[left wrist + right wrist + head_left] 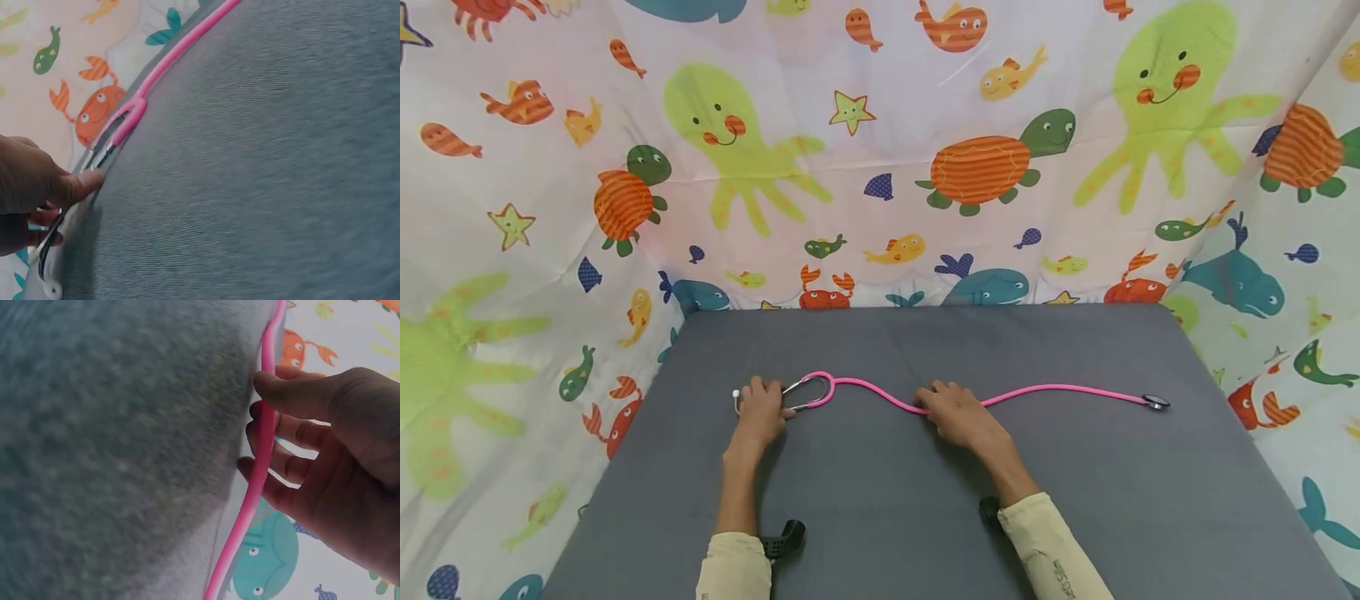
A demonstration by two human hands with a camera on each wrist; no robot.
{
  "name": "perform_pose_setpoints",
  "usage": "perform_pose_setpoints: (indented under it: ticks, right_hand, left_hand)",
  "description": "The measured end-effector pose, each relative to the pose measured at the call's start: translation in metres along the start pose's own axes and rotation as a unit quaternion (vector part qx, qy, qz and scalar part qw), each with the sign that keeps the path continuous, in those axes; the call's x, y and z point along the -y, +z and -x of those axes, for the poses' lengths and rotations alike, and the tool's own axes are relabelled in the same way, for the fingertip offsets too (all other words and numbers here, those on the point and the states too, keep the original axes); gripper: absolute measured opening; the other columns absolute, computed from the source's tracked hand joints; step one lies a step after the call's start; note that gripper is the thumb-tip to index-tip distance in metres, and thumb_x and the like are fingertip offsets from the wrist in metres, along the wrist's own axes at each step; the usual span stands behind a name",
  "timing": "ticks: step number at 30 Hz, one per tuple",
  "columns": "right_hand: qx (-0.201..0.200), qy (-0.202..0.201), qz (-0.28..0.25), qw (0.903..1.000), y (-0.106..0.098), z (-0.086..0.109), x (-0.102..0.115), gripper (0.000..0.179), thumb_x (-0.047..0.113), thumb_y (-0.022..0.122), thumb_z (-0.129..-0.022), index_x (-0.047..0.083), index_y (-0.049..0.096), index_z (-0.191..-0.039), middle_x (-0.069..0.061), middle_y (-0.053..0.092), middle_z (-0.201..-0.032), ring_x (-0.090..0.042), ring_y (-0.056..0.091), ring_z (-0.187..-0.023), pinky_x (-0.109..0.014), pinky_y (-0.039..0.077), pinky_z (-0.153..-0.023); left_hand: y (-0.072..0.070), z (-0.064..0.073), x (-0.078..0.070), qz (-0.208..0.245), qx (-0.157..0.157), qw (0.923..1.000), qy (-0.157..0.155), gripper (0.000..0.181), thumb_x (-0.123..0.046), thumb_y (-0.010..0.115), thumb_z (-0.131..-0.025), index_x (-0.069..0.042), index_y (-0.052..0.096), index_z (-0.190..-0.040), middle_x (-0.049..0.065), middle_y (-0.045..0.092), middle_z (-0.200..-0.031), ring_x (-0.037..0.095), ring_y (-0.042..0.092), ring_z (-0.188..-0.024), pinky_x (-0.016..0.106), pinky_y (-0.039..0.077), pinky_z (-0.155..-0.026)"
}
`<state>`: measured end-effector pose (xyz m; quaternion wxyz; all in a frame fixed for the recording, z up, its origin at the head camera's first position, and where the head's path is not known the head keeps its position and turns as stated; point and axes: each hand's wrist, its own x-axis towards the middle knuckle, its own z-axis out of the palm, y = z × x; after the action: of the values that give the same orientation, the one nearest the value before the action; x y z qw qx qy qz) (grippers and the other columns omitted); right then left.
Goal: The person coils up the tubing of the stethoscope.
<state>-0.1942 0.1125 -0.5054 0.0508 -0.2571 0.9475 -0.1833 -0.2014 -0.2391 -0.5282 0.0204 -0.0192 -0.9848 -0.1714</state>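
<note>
A pink stethoscope [1048, 387] stretches across the grey table. Its metal chest piece [1156, 402] lies at the right end, and the metal ear tubes [797, 385] with white ear tips are at the left. My left hand [760, 412] grips the ear tubes, thumb on the near side; in the left wrist view one ear tip [52, 289] shows below the fingers. Around the middle of the pink tubing [265, 431], my right hand [958, 414] has its thumb and fingers curled, pinching it.
The grey table [880, 517] reaches back to a cloth printed with sea animals [880, 242], which also hangs along both sides. Dark wrist straps [784, 540] are worn below both light sleeves [1052, 546].
</note>
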Motion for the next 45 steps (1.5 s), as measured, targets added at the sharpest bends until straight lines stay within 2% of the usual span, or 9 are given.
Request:
perform_pose_setpoints:
  ticks: [4, 10, 14, 17, 20, 26, 35, 41, 45]
  right_hand:
    - [-0.004, 0.015, 0.000, 0.9999, -0.007, 0.006, 0.002, 0.018, 0.002, 0.067, -0.098, 0.009, 0.069, -0.115, -0.011, 0.063, -0.104, -0.028, 0.059, -0.096, -0.047, 0.054, -0.086]
    - [-0.005, -0.010, -0.008, 0.9999, -0.023, 0.018, 0.012, 0.020, 0.000, 0.065, -0.097, 0.006, 0.073, -0.114, -0.008, 0.064, -0.099, -0.021, 0.060, -0.087, -0.040, 0.055, -0.080]
    - [-0.010, -0.068, -0.032, 0.9971, -0.037, 0.023, 0.018, 0.018, 0.002, 0.072, -0.093, 0.005, 0.076, -0.111, -0.004, 0.064, -0.093, -0.012, 0.057, -0.080, -0.028, 0.053, -0.074]
    - [-0.016, -0.131, -0.041, 0.9905, -0.047, 0.023, 0.023, 0.016, 0.004, 0.076, -0.092, 0.006, 0.077, -0.107, -0.002, 0.062, -0.090, -0.009, 0.055, -0.078, -0.023, 0.050, -0.072]
    - [-0.028, -0.172, -0.057, 0.9830, -0.053, 0.020, 0.028, 0.012, 0.007, 0.078, -0.092, 0.008, 0.079, -0.103, 0.000, 0.060, -0.087, -0.007, 0.054, -0.076, -0.021, 0.049, -0.070]
    - [-0.068, -0.194, -0.098, 0.9738, -0.053, 0.007, 0.039, 0.006, 0.012, 0.079, -0.091, 0.010, 0.080, -0.096, 0.002, 0.057, -0.083, -0.005, 0.051, -0.074, -0.019, 0.045, -0.068]
    - [-0.120, -0.159, -0.107, 0.9742, -0.043, -0.010, 0.048, 0.013, 0.014, 0.083, -0.088, 0.008, 0.081, -0.099, -0.001, 0.059, -0.084, -0.008, 0.052, -0.072, -0.019, 0.046, -0.063]
    - [-0.195, -0.157, -0.082, 0.9648, -0.038, -0.017, 0.046, 0.018, 0.019, 0.085, -0.085, 0.008, 0.083, -0.099, -0.001, 0.061, -0.081, -0.013, 0.055, -0.071, -0.026, 0.042, -0.068]
    - [-0.229, -0.151, -0.088, 0.9577, -0.036, -0.020, 0.047, 0.017, 0.020, 0.087, -0.084, 0.009, 0.083, -0.096, -0.002, 0.061, -0.080, -0.014, 0.055, -0.070, -0.030, 0.039, -0.070]
  left_hand:
    - [0.006, 0.002, -0.008, -0.010, -0.026, 0.9991, 0.031, 0.034, -0.012, 0.074, -0.093, 0.010, 0.060, -0.114, 0.030, 0.056, -0.110, 0.049, 0.054, -0.102, 0.058, 0.043, -0.082]
    - [0.008, 0.012, -0.022, -0.031, -0.065, 0.9946, 0.075, 0.031, -0.012, 0.072, -0.094, 0.007, 0.060, -0.115, 0.027, 0.069, -0.103, 0.048, 0.070, -0.097, 0.059, 0.050, -0.080]
    - [0.006, 0.019, -0.033, -0.023, -0.092, 0.9896, 0.109, 0.030, -0.010, 0.076, -0.091, 0.005, 0.061, -0.111, 0.024, 0.069, -0.096, 0.046, 0.071, -0.088, 0.058, 0.054, -0.076]
    - [0.002, 0.022, -0.045, -0.025, -0.111, 0.9852, 0.128, 0.029, -0.011, 0.079, -0.089, 0.004, 0.062, -0.107, 0.020, 0.068, -0.091, 0.042, 0.070, -0.084, 0.056, 0.055, -0.075]
    - [-0.003, 0.024, -0.060, -0.043, -0.125, 0.9790, 0.155, 0.030, -0.013, 0.082, -0.087, 0.003, 0.063, -0.104, 0.017, 0.068, -0.086, 0.039, 0.070, -0.080, 0.053, 0.054, -0.071]
    - [-0.010, 0.032, -0.086, -0.060, -0.113, 0.9761, 0.176, 0.031, -0.018, 0.083, -0.087, 0.000, 0.066, -0.104, 0.014, 0.068, -0.085, 0.034, 0.071, -0.077, 0.048, 0.054, -0.070]
    - [-0.019, 0.043, -0.114, -0.046, -0.101, 0.9724, 0.205, 0.041, -0.024, 0.084, -0.087, -0.002, 0.070, -0.119, 0.011, 0.070, -0.090, 0.028, 0.070, -0.078, 0.044, 0.055, -0.075]
    - [-0.024, 0.048, -0.124, -0.027, -0.051, 0.9806, 0.187, 0.060, -0.042, 0.084, -0.086, -0.003, 0.070, -0.130, 0.013, 0.071, -0.101, 0.026, 0.066, -0.084, 0.041, 0.051, -0.078]
    - [-0.023, 0.050, -0.128, -0.005, -0.032, 0.9860, 0.164, 0.068, -0.052, 0.083, -0.084, -0.005, 0.072, -0.131, 0.012, 0.072, -0.102, 0.020, 0.059, -0.079, 0.036, 0.048, -0.076]
